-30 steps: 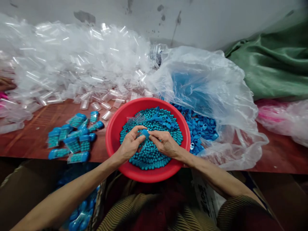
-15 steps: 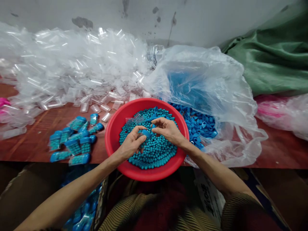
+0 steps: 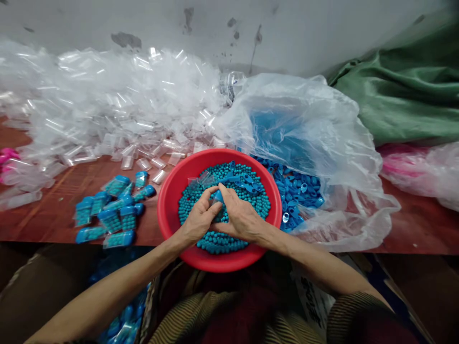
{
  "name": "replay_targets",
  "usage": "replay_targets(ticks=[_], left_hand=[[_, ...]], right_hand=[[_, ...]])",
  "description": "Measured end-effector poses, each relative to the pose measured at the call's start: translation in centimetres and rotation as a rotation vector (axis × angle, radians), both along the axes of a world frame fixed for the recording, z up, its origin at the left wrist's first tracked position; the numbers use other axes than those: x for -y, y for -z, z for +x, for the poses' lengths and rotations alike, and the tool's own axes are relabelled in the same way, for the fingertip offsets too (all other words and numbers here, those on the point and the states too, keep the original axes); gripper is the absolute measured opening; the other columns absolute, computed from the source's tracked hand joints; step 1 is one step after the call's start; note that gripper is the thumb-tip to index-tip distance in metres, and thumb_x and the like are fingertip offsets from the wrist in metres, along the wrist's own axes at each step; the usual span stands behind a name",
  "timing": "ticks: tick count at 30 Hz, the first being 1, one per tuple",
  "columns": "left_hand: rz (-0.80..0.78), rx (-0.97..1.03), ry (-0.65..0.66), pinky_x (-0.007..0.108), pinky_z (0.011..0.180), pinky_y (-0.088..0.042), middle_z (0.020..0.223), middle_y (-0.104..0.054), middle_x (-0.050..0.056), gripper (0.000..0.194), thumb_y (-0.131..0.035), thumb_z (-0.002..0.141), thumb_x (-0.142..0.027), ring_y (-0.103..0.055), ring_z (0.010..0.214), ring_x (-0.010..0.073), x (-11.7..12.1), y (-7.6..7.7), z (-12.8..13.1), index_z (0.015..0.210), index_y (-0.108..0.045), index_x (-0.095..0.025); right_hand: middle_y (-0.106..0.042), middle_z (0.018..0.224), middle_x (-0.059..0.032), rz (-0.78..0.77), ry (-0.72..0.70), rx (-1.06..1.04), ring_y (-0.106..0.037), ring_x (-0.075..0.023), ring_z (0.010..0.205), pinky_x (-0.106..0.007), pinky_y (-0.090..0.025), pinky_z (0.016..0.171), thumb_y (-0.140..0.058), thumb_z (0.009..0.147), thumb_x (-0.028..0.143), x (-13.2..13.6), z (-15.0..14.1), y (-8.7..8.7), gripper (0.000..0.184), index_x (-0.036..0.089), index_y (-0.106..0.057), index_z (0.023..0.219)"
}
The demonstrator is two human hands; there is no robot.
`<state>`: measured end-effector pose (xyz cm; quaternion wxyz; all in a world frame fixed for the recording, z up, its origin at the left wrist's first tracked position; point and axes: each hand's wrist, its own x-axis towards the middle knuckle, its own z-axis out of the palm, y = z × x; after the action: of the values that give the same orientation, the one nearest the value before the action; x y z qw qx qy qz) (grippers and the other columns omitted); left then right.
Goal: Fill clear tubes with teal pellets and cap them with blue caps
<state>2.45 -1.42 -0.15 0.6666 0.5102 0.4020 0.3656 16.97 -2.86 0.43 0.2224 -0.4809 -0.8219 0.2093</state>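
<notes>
A red plastic bowl (image 3: 168, 200) at the table's front edge holds a heap of teal beads (image 3: 251, 196) and a few blue caps (image 3: 247, 180). Both hands meet over the middle of the bowl. My left hand (image 3: 199, 220) grips a small clear tube, mostly hidden by the fingers. My right hand (image 3: 238, 217) presses a blue cap (image 3: 218, 196) onto the tube's top with thumb and fingers closed round it.
Filled, capped tubes (image 3: 111, 210) lie in a cluster left of the bowl. Behind them spreads a big heap of empty clear tubes (image 3: 107, 105). A clear bag of blue caps (image 3: 301, 186) lies right of the bowl. Green cloth (image 3: 401, 95) and a pink bag (image 3: 419, 167) sit at far right.
My right hand reached to the caps at the bowl's back, then came back onto the tube in my left hand. The left hand stayed in place.
</notes>
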Motion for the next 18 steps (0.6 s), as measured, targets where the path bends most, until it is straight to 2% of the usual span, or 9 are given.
replay_targets(ticks=[7,11,14,16,18], left_hand=[[0.018,0.006,-0.092,0.020,0.063,-0.037,0.069,-0.043,-0.006,0.027,-0.057,0.079,-0.033,-0.041,0.061,0.0079,0.9,-0.9,0.9,0.100,-0.047,-0.019],[0.042,-0.088,-0.123,0.020,0.060,-0.037,0.069,-0.043,-0.005,0.021,-0.055,0.079,-0.031,-0.042,0.062,0.0085,1.3,-0.6,1.1,0.095,-0.048,-0.020],[0.076,-0.203,-0.149,0.020,0.057,-0.037,0.069,-0.042,-0.005,0.015,-0.053,0.079,-0.029,-0.041,0.061,0.0088,1.2,0.2,1.0,0.089,-0.047,-0.019],[0.126,-0.272,-0.126,0.021,0.060,-0.039,0.072,-0.045,-0.004,0.013,-0.052,0.079,-0.028,-0.044,0.065,0.0098,0.8,0.6,0.5,0.086,-0.047,-0.019],[0.154,-0.346,-0.078,0.022,0.060,-0.040,0.072,-0.047,-0.003,0.017,-0.051,0.079,-0.030,-0.046,0.065,0.0108,0.3,0.4,-0.6,0.092,-0.049,-0.019]], right_hand=[[-0.052,0.110,-0.0192,0.077,0.056,0.152,-0.058,-0.0289,0.091,-0.036,-0.052,0.064,-0.059,0.073,0.044,0.6,-0.8,-0.2,0.082,0.007,-0.026,0.138],[-0.051,0.112,-0.0220,0.041,0.061,0.238,-0.060,-0.0283,0.086,-0.036,-0.052,0.059,-0.056,0.074,0.048,1.0,-1.2,-0.1,0.084,0.004,-0.025,0.139],[-0.049,0.116,-0.0214,-0.047,0.051,0.244,-0.061,-0.0277,0.085,-0.038,-0.052,0.061,-0.055,0.077,0.046,1.2,-1.5,0.0,0.084,0.008,-0.019,0.143],[-0.045,0.126,-0.0221,-0.115,-0.008,0.197,-0.060,-0.0287,0.093,-0.040,-0.053,0.067,-0.055,0.079,0.044,1.1,-1.5,0.2,0.086,0.011,-0.013,0.145],[-0.038,0.135,-0.0229,-0.162,-0.077,0.112,-0.057,-0.0302,0.104,-0.042,-0.052,0.075,-0.057,0.080,0.044,0.7,-1.1,0.5,0.090,0.013,-0.006,0.147]])
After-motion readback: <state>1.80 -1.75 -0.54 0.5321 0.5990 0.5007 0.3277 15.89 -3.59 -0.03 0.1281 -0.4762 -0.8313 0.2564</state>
